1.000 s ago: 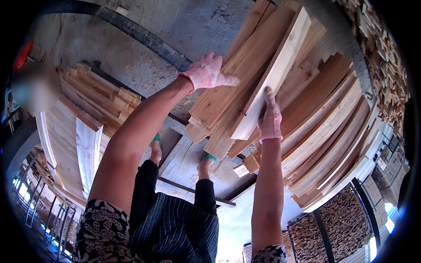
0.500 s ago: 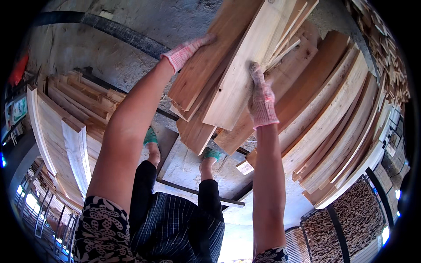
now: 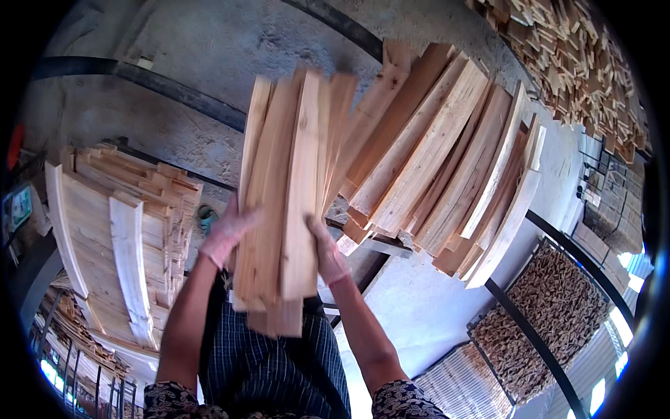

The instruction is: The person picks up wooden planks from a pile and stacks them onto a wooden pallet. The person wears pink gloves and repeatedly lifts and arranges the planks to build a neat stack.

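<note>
In front of my body is a loose bundle of wooden boards (image 3: 269, 230), several planks side by side with uneven ends. My left hand (image 3: 229, 230), in a pink and white knit glove, is closed on the bundle's left edge. On the opposite edge, my gloved right hand (image 3: 328, 253) presses inward with its thumb up along the side. The boards' far ends look blurred, and the fingers under the bundle are hidden. Just to the right, a fanned pile of planks (image 3: 433, 160) rests above the floor, its near ends staggered.
A tall stack of boards (image 3: 98, 230) stands at my left. Dark metal bars (image 3: 188, 92) cross the concrete floor (image 3: 230, 42). Heaps of wood offcuts (image 3: 558, 63) lie at the far right, and a caged pile of small wood pieces (image 3: 544, 314) is nearer on the right.
Both hands have drawn closer to my body and to the left, carrying boards off the pile. The boards now stand more upright in view, and my view has shifted to the right.
</note>
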The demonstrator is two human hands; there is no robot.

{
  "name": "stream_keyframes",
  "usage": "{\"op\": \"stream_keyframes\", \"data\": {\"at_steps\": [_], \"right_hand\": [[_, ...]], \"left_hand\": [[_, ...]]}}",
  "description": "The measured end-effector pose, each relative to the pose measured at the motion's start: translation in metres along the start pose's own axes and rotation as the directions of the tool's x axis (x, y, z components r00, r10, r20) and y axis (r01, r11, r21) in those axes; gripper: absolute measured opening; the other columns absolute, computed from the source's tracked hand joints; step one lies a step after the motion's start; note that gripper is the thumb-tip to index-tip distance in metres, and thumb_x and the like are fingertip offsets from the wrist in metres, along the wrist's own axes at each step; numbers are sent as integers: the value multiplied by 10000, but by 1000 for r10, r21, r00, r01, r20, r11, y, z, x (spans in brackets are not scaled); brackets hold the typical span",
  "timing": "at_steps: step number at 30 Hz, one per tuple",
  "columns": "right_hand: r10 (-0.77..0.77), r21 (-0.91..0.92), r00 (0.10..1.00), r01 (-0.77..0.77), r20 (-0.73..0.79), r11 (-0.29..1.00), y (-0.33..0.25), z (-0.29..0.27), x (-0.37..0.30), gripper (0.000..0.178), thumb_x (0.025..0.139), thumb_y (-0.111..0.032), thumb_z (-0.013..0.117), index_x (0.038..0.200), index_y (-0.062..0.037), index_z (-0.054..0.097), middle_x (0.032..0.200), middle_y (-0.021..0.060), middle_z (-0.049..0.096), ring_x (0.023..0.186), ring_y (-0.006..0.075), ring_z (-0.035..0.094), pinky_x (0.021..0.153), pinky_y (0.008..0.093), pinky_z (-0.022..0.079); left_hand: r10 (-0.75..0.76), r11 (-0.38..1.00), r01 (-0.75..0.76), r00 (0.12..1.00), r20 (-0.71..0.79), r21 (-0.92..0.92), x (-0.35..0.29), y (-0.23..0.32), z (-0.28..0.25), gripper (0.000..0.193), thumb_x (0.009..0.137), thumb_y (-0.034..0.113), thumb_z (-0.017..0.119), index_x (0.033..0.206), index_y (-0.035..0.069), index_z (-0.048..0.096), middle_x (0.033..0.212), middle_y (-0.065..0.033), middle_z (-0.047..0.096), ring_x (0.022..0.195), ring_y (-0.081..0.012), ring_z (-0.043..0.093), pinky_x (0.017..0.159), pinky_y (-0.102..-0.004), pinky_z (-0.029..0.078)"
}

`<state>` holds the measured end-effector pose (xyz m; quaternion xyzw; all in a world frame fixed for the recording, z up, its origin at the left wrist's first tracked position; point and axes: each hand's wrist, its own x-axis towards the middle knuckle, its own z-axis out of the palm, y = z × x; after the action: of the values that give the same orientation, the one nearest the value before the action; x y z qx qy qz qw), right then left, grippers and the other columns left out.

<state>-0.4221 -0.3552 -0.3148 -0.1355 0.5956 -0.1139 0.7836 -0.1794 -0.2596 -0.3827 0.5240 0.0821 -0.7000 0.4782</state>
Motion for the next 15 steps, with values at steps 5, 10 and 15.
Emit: {"op": "stream_keyframes", "data": {"at_steps": [5, 10, 15], "right_hand": [[168, -24, 986, -168, -8, 985, 11, 14, -82, 823, 941, -544, 665, 1548, -71, 370, 1350, 88, 592, 1160, 176, 622, 988, 339, 525], [117, -53, 992, -119, -42, 991, 22, 42, -129, 836, 926, -539, 691, 1553, -92, 364, 1355, 88, 587, 1173, 199, 623, 1000, 357, 528], [35, -72, 999, -34, 6, 997, 39, 72, -167, 917, 896, -529, 728, 1574, -73, 313, 1395, 109, 553, 1246, 217, 569, 1052, 375, 486]], "left_hand": [[-21, 900, 84, 988, -150, 427, -104, -4, 25, 1015, 890, 377, 800, 1604, 51, 155, 1509, -151, 441, 1337, -222, 490, 1062, -359, 476], [36, 973, -7, 992, -119, 231, -160, 11, 36, 1124, 878, 315, 817, 1647, 80, 31, 1613, -135, 294, 1375, -199, 443, 1035, -337, 498], [94, 995, -88, 986, -139, 49, -207, 1, 10, 1052, 863, 217, 825, 1643, 97, 128, 1577, -111, 344, 1332, -201, 487, 970, -334, 546]]}}
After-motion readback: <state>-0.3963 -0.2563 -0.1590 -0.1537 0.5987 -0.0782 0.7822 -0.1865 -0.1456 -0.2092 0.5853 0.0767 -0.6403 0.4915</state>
